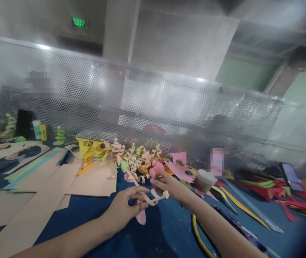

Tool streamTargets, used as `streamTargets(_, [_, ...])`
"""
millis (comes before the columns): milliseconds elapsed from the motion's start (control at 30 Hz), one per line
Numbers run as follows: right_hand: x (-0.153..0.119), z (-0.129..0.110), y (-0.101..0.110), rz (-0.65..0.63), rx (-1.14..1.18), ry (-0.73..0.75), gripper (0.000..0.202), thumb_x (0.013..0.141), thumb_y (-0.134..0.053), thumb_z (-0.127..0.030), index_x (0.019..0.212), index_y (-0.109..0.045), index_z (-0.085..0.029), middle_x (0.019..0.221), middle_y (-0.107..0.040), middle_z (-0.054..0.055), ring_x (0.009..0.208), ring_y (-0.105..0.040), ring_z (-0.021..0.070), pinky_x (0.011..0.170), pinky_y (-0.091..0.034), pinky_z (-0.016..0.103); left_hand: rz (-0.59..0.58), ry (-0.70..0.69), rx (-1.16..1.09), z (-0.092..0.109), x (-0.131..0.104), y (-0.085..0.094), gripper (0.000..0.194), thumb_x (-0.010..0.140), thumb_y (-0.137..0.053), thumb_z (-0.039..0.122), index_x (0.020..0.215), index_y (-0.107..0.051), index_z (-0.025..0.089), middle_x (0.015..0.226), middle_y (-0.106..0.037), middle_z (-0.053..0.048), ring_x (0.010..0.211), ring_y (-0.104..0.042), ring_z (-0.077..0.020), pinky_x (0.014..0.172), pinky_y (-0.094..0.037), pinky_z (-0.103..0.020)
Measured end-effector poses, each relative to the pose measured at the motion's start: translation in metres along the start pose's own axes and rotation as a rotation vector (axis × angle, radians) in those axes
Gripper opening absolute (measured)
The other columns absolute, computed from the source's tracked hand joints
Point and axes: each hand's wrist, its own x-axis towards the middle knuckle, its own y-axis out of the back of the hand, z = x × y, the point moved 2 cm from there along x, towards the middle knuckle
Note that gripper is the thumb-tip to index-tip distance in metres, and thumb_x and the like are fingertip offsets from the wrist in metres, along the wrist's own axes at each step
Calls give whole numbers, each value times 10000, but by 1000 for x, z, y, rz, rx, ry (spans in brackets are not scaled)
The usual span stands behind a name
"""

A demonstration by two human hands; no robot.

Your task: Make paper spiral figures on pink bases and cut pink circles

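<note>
My left hand (127,204) is closed in a pinch on a pale paper spiral (153,200). A small star shape tips the spiral's right end, and a pink paper oval (141,216) hangs below my fingers. Further forward, my right hand (166,184) reaches to a pink piece (156,167) at the edge of a heap of curled paper spirals (134,161). Its fingers are apart. Part of the pink piece is hidden behind them, and whether they touch it is unclear.
Pale paper sheets (93,181) cover the left side of the blue table. Yellow cut-out paper (87,147) and pink cut-out paper (181,166) flank the heap. A paper cup (205,181), a clear ruler (255,208), red scraps (265,188) and a phone (291,177) are at right. Perforated metal panel (155,100) stands behind.
</note>
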Motion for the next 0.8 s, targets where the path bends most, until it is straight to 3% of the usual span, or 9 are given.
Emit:
streamTargets(67, [-3, -1, 2, 38, -23, 103, 332, 787, -509, -336, 1071, -496, -163, 794, -538, 12, 682, -510, 130, 646, -426, 260, 2, 8, -9, 1, 0, 0, 286, 708, -615, 225, 989, -608, 173, 849, -724, -55, 822, -643, -206, 750, -449, -280])
streamTargets(167, [-7, -11, 2, -36, -52, 231, 327, 835, -446, -255, 1152, -504, -198, 1034, -523, 49, 930, -495, 148, 847, -384, 298, -18, 26, -25, 4, 0, -2, 290, 699, -628, 227, 980, -611, 159, 849, -730, -70, 819, -645, -214, 754, -445, -290])
streamTargets(267, [-6, -20, 2, -139, -90, 306, 322, 867, -400, -216, 1153, -544, -242, 1099, -518, 43, 1050, -458, 152, 939, -324, 325, -60, 37, -50, 5, -1, -5, 280, 697, -636, 244, 963, -618, 158, 841, -733, -72, 818, -649, -215, 750, -442, -288])
streamTargets(400, [0, -22, 0, -208, -126, 346, 323, 806, -494, -147, 1076, -610, -282, 1207, -450, 36, 1179, -371, 152, 986, -274, 309, -91, 100, -18, 5, -3, -8, 293, 689, -636, 248, 964, -626, 148, 823, -733, -75, 785, -650, -219, 708, -446, -285])
streamTargets(633, [0, -16, 2, -50, -113, 312, 118, 702, -631, -203, 786, -714, -204, 1095, -562, 78, 1012, -516, 205, 879, -382, 331, -94, 29, -111, 9, -3, -6, 437, 696, -648, 201, 1116, -528, 203, 778, -718, -26, 807, -639, -184, 755, -434, -271])
streamTargets(800, [-11, -8, 0, 81, -44, 236, 147, 672, -582, -144, 732, -715, -167, 732, -675, 34, 715, -603, 193, 700, -443, 304, 5, 100, -272, 3, 1, -3, 481, 642, -708, 282, 1073, -508, 206, 677, -674, 15, 576, -600, -132, 545, -447, -221])
